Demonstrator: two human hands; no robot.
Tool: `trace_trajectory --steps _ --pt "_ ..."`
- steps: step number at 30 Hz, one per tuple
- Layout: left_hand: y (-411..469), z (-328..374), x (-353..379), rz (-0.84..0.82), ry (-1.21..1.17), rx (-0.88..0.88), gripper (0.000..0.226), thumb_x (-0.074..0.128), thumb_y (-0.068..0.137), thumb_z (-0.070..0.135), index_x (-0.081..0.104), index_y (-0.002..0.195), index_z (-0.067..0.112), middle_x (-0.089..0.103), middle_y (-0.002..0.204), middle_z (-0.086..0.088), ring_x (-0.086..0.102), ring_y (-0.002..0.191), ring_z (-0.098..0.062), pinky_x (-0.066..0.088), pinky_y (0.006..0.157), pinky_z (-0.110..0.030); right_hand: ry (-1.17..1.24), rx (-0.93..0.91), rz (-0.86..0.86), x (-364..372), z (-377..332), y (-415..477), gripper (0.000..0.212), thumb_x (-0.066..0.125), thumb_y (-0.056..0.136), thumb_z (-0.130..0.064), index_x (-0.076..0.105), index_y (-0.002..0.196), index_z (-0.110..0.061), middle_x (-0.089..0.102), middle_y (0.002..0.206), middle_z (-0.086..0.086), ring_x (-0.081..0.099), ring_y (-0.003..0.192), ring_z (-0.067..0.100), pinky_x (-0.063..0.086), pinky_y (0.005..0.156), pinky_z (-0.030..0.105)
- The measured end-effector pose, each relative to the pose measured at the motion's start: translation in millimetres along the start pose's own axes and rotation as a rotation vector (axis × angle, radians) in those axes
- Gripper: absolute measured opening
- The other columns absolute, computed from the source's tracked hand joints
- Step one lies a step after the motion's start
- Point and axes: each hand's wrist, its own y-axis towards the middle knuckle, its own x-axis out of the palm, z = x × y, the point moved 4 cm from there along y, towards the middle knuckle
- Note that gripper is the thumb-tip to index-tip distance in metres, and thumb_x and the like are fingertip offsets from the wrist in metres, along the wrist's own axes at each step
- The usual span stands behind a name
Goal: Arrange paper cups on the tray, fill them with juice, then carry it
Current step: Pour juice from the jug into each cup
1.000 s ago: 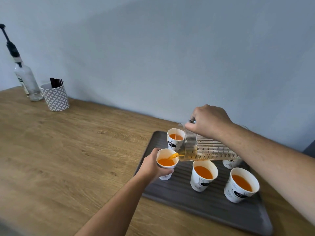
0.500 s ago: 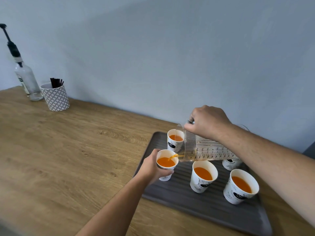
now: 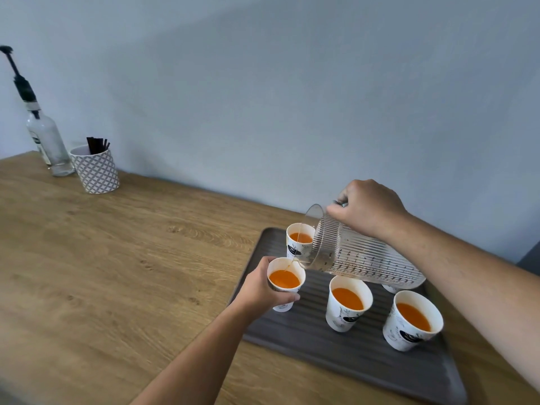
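A dark grey ridged tray lies on the wooden table at the right. Several white paper cups with orange juice stand on it: one at the back left, one in the middle, one at the front right. Another cup is mostly hidden behind the jug. My left hand grips a cup of juice at the tray's left edge. My right hand holds a clear ribbed jug, tipped steeply, almost empty, with a thin trickle falling into that cup.
A clear glass bottle with a black pourer and a patterned white cup of dark sticks stand at the table's far left by the wall. The wall runs close behind the tray. Bare wood stretches left of the tray.
The jug has tipped further, its base raised, and the stream has thinned from a broad pour to a trickle. The juice level in the held cup has risen.
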Motion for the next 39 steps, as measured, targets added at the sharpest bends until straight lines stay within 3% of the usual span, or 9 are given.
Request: trace_trajectory --steps 5,10,13,22,28,32,37,39 --pt "0 17 -10 0.063 0.024 0.070 0.109 0.090 0.049 0.044 0.034 0.141 0.026 0.040 0.137 0.017 0.040 0.125 -0.003 0.037 0.103 -0.025 0.053 0.049 0.053 -21 16 -1 0.040 0.054 0.074 -0.027 0.028 0.047 -0.014 0.027 0.046 0.000 0.027 0.050 0.021 0.023 0.049 0.029" --pt "2 54 -1 0.042 0.256 0.242 0.106 0.087 0.051 0.050 0.035 0.140 0.028 0.040 0.142 0.010 0.036 0.132 -0.008 0.029 0.108 -0.024 0.102 0.066 0.069 -48 39 -10 0.042 0.056 0.072 -0.024 0.024 0.046 -0.016 0.021 0.045 -0.001 0.022 0.050 0.019 0.021 0.051 0.030" --pt "1 76 21 -0.030 0.416 0.325 0.106 0.083 0.053 0.058 0.032 0.141 0.028 0.039 0.145 0.009 0.035 0.134 -0.012 0.029 0.113 -0.036 0.116 0.081 0.077 -58 54 -21 0.043 0.056 0.072 -0.023 0.022 0.046 -0.016 0.018 0.046 -0.002 0.021 0.051 0.019 0.019 0.053 0.030" --pt "5 88 66 -0.188 0.733 0.333 0.094 0.069 0.063 0.069 0.035 0.141 0.027 0.041 0.147 0.007 0.033 0.138 -0.016 0.020 0.115 -0.038 -0.027 0.091 0.013 -48 74 -54 0.044 0.056 0.073 -0.027 0.024 0.045 -0.014 0.022 0.045 0.000 0.024 0.052 0.020 0.022 0.051 0.030" --pt "2 89 67 -0.194 0.765 0.341 0.086 0.069 0.064 0.068 0.045 0.135 0.025 0.049 0.140 0.008 0.038 0.134 -0.012 0.017 0.116 -0.036 -0.163 0.043 -0.037 -35 66 -58 0.044 0.057 0.077 -0.032 0.033 0.045 -0.014 0.029 0.043 -0.001 0.026 0.047 0.019 0.024 0.049 0.028" --pt "1 89 67 -0.200 0.747 0.328 0.085 0.068 0.064 0.070 0.047 0.133 0.025 0.051 0.138 0.008 0.039 0.133 -0.012 0.016 0.116 -0.036 -0.222 0.025 -0.048 -31 62 -56 0.043 0.055 0.082 -0.038 0.042 0.048 -0.015 0.041 0.047 -0.004 0.037 0.047 0.016 0.025 0.048 0.026" --pt "1 87 65 -0.202 0.736 0.304 0.082 0.067 0.065 0.069 0.049 0.131 0.024 0.054 0.135 0.007 0.041 0.131 -0.013 0.019 0.113 -0.035 -0.297 -0.051 -0.038 -27 57 -53 0.033 0.052 0.083 -0.042 0.071 0.076 -0.016 0.066 0.071 -0.001 0.057 0.064 0.022 0.028 0.049 0.024" --pt "0 88 64 -0.214 0.733 0.284 0.081 0.067 0.067 0.067 0.048 0.133 0.024 0.053 0.136 0.007 0.041 0.131 -0.014 0.021 0.113 -0.036 -0.320 -0.075 -0.038 -25 54 -53 0.034 0.051 0.084 -0.042 0.073 0.078 -0.017 0.065 0.069 -0.001 0.055 0.061 0.021 0.026 0.047 0.023"
